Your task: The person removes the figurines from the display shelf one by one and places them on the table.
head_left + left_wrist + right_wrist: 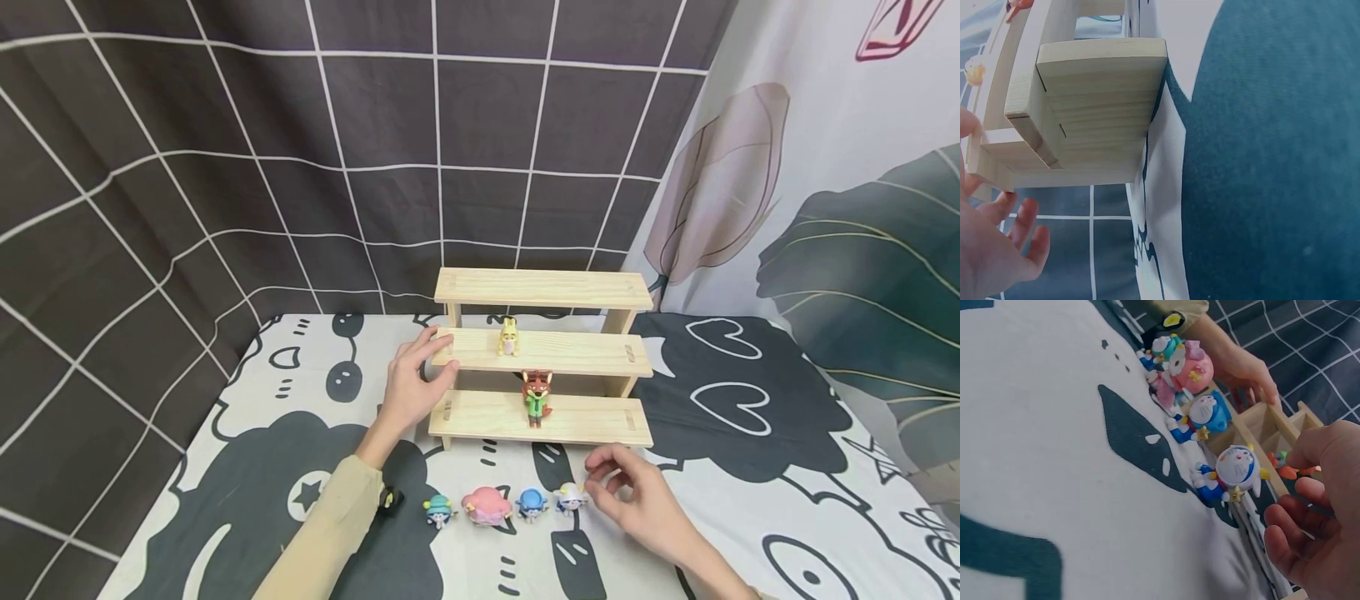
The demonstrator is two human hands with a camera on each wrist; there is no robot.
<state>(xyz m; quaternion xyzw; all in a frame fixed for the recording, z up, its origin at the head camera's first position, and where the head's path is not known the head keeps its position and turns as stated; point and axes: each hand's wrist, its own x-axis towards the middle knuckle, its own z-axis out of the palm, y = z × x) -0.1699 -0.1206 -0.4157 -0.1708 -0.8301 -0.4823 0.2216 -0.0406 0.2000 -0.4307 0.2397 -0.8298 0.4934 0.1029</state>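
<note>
**Mei:** Dark checked cloth hangs behind, and the table has a black-and-white cartoon cover. On it stands a wooden three-step shelf. Where are the hands compared with the little figures?

**Tomas:** The left hand is at the left end of the shelf. Its fingers are quite straight and rest against the edge of the middle step; it does not curl around anything. The right hand is in front of the shelf, near the table, with fingers loosely bent and thumb apart from them. It holds nothing.

**Mei:** Which figure is closest to it?

**Tomas:** The white-and-blue cat figure. It is the right end of a row that runs left to right along the front: a teal-hat figure, a pink figure, a blue figure, then this one. The right fingertips are just beside it, on its right side; I cannot tell if they touch. In the right wrist view the same figure lies just beyond the bent fingers.

**Mei:** And the shelf itself?

**Tomas:** A yellow figure stands on the middle step, a fox figure on the lowest. The top step carries nothing. So the right hand is clearly nearer to the row; the left one is well apart from it.
</note>
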